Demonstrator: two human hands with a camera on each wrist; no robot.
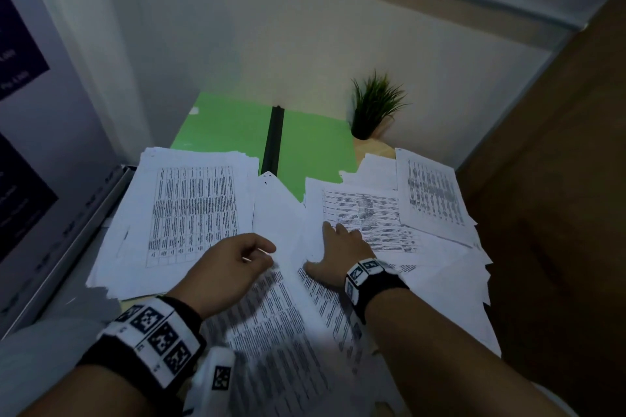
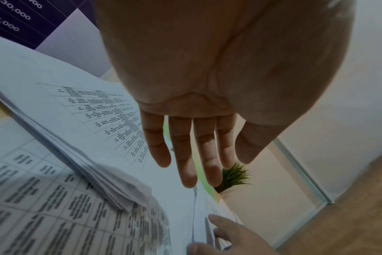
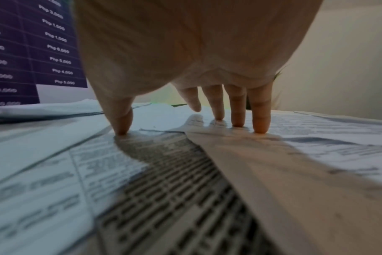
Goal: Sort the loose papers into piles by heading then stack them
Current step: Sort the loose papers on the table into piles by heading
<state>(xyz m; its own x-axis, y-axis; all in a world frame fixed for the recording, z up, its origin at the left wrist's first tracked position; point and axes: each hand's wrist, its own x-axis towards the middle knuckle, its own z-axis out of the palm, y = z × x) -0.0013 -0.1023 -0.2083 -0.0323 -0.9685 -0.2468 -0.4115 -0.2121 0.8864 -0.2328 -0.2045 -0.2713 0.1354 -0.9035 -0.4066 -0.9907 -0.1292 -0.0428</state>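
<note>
While both hands work over the bench [image 1: 379, 149], printed sheets cover nearly all of it. Far left: dark poster [image 1: 20, 54] with pale figures on the wall. Left pile [image 1: 189, 213]: thick, edges ragged, top sheet a dense table in small black print, lying beyond and left of the left hand [image 1: 233, 267]. Left hand hovers just past that pile's near right corner, above the near loose sheets [image 1: 271, 332]; the left wrist view shows its fingers [image 2: 183, 155] straight and relaxed, nothing held. Near sheets are blurred, tabular print, spread toward the person. Between the hands a blank-faced sheet [image 1: 277, 213] runs away toward the green folder [image 1: 315, 145], which lies open at the far side. Right hand [image 1: 338, 254] is spread flat, fingertips [image 3: 261, 127] and thumb pressing down on the middle pile [image 1: 369, 213], printed with a wider-rowed table. Right pile [image 1: 433, 193]: smaller-print table, overlapping the middle pile's far right edge, apart from the hand. Potted plant [image 1: 372, 108] stands far right by the wall.
</note>
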